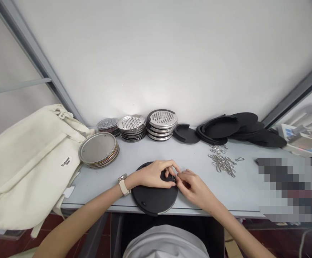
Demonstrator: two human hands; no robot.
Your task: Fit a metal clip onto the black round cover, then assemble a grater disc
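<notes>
A black round disc (156, 197) with a metal rim at its lower right lies flat at the table's front edge. Across its upper part rests my left hand (156, 174), its thumb and fingers pinched together by the disc's right edge. A small metal clip (173, 178) shows there, partly covered by fingertips. From the right, my right hand (192, 184) meets it, with thumb and index finger closed on the clip's side. How the clip sits against the disc is hidden by the fingers.
Behind stand stacks of perforated metal grater discs (131, 123), (162, 120) and plain metal plates (98, 148). Black plastic holders (220, 127) pile at the back right, near loose metal clips (223, 163). A cream bag (29, 168) leans at left; a blurred patch (292, 190) covers the right.
</notes>
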